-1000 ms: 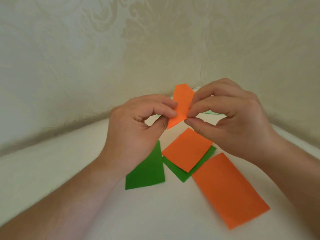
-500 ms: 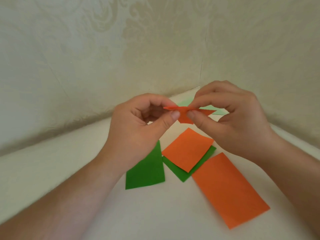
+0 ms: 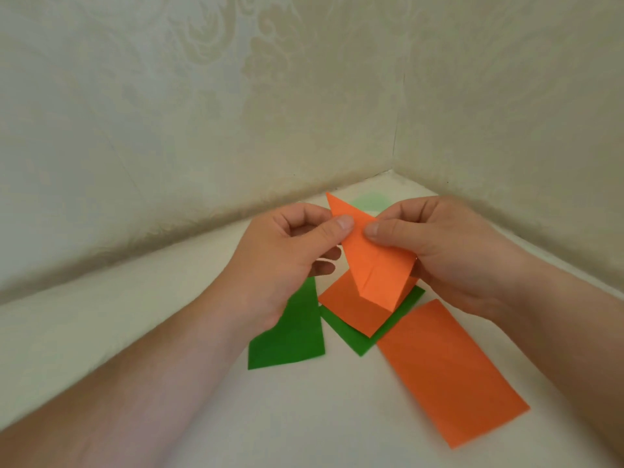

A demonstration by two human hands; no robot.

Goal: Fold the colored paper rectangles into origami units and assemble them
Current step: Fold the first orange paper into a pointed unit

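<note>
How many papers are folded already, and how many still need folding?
None looks finished. Both hands, left hand and right hand, pinch one partly folded orange piece with a pointed tip. Still lying flat on the white surface: an orange rectangle, a smaller orange sheet on a green sheet, and another green sheet. Nothing is assembled.

We found no readable text, label, brand, number or sign anywhere in the view.
</note>
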